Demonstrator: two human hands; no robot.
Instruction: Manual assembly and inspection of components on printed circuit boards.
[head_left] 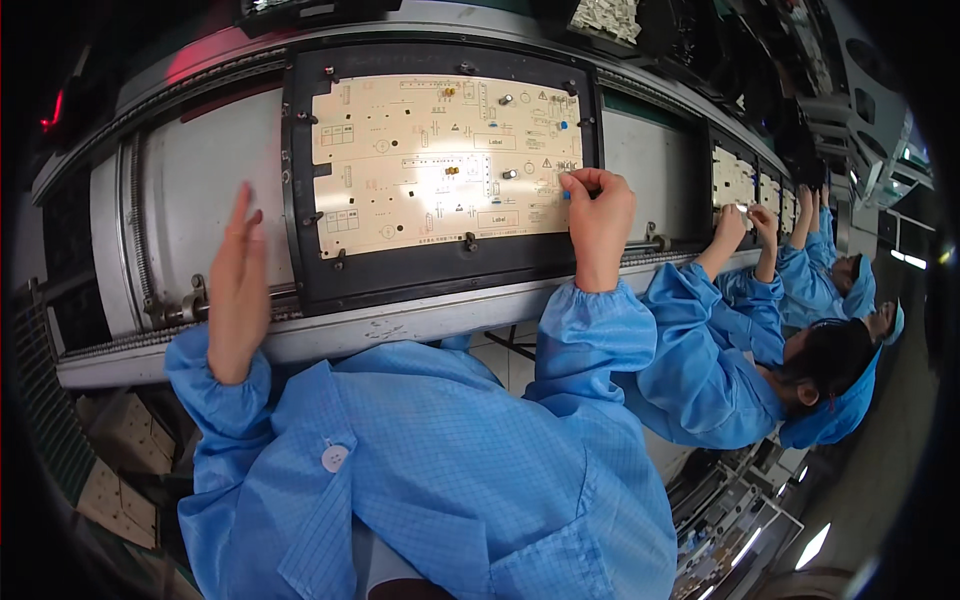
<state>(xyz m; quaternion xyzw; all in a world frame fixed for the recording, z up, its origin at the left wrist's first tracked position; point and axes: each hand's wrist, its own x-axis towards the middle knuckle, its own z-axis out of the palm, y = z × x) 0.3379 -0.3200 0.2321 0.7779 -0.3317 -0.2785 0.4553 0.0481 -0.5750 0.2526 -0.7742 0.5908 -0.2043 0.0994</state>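
A cream-coloured circuit board (375, 165) in two matching halves lies in a black carrier frame (440, 265). My right hand (603, 220) is at the board's right edge, thumb and forefinger pinched together against its lower half. A small blue component (567, 195) shows right beside those fingertips; whatever is between them is hidden. My left hand (238, 290), smeared by motion, hovers over the rail left of the frame with fingers stretched out and nothing in it. Small yellow parts (452, 171) and a round silver-topped capacitor (510, 174) stand on the board.
Black screw clamps (470, 241) line the frame, which sits on a conveyor with a metal front rail (400, 325). To the right, co-workers in blue smocks (700, 350) handle more boards (733, 180) along the same line. White parts (606, 18) fill a bin beyond the conveyor.
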